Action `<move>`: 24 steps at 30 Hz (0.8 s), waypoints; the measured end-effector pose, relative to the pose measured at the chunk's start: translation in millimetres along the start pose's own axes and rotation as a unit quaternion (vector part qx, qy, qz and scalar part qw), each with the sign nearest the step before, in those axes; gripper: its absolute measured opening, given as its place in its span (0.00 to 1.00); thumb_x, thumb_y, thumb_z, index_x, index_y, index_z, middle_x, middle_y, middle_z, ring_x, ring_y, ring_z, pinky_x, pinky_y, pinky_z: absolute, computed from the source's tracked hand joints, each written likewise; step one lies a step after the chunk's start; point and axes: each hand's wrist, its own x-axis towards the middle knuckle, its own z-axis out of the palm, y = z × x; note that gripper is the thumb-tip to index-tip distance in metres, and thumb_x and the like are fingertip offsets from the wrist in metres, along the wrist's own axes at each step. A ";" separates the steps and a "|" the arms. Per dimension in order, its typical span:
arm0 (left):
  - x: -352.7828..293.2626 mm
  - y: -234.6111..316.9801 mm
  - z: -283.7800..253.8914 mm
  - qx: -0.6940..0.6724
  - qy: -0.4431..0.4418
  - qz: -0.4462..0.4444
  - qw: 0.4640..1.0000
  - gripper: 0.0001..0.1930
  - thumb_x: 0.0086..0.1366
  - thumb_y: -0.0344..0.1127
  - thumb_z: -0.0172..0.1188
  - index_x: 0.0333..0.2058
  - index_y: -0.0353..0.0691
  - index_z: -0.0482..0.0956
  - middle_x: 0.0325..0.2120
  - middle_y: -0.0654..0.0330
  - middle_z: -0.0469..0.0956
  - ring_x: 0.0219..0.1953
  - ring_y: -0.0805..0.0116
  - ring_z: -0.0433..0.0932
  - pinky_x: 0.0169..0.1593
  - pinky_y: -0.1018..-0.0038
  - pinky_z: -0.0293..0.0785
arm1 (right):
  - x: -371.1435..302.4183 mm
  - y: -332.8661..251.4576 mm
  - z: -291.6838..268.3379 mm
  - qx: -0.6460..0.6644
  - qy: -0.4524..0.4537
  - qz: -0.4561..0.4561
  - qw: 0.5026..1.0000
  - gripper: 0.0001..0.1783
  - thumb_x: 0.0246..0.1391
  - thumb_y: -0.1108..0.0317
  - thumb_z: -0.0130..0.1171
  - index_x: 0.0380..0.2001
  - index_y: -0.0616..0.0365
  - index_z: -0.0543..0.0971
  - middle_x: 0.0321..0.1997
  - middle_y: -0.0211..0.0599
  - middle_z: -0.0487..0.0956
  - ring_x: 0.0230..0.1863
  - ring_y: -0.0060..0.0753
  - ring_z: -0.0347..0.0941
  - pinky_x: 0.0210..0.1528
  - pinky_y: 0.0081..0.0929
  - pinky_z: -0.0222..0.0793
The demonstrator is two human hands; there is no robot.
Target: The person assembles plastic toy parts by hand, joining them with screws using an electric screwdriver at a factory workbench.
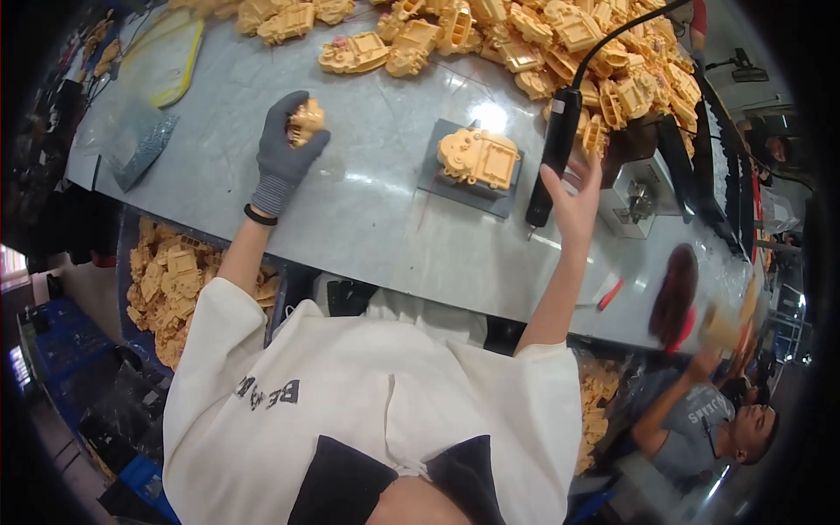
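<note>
My left hand (290, 149), in a grey knit glove, is closed around a yellow-orange moulded plastic part (306, 122) above the left of the table. My bare right hand (575, 197) is open, thumb and fingers apart, beside a black electric screwdriver (557, 144) that hangs upright on its cable, tip down. The fingertips reach near the edge of the part pile; whether they touch anything I cannot tell. Between my hands, another yellow-orange plastic housing (479, 157) lies on a dark square fixture (500, 200).
A big heap of yellow-orange parts (577, 31) covers the table's far side. Right of the screwdriver stands a metal box device (643, 199). A red-tipped tool (611, 295) lies near the front edge. Bins of parts (171, 284) sit below. A co-worker (700, 420) works at right.
</note>
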 end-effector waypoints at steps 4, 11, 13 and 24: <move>-7.3 32.6 -30.2 -0.721 0.105 -0.264 0.632 0.24 0.55 0.39 0.54 0.50 0.35 0.65 0.50 0.48 0.66 0.56 0.52 0.63 0.59 0.58 0.60 | 20.6 18.9 18.7 0.129 -0.075 0.036 0.988 0.24 0.39 0.75 0.62 0.44 0.64 0.68 0.34 0.32 0.73 0.35 0.24 0.69 0.40 0.20 0.65; -39.1 28.3 -31.5 -0.748 0.103 -0.280 0.593 0.24 0.55 0.34 0.51 0.52 0.33 0.63 0.53 0.43 0.62 0.58 0.50 0.60 0.60 0.56 0.57 | 0.4 -12.8 15.2 0.324 0.066 0.032 0.943 0.24 0.41 0.81 0.55 0.45 0.60 0.64 0.29 0.35 0.69 0.27 0.29 0.69 0.31 0.27 0.69; -39.9 19.6 -27.5 -0.771 0.081 -0.260 0.576 0.24 0.56 0.33 0.50 0.53 0.34 0.62 0.53 0.43 0.61 0.58 0.50 0.59 0.60 0.56 0.57 | -0.5 -28.8 10.6 0.360 0.066 0.028 0.930 0.23 0.42 0.80 0.54 0.44 0.61 0.63 0.30 0.35 0.70 0.27 0.30 0.69 0.33 0.29 0.69; -174.3 36.1 -136.8 -0.540 0.275 -0.232 0.761 0.24 0.62 0.36 0.48 0.54 0.31 0.60 0.53 0.46 0.63 0.55 0.55 0.64 0.57 0.61 0.62 | -64.0 -18.9 -5.0 0.259 0.184 -0.138 0.938 0.30 0.47 0.83 0.52 0.56 0.61 0.60 0.35 0.37 0.71 0.33 0.28 0.70 0.43 0.28 0.68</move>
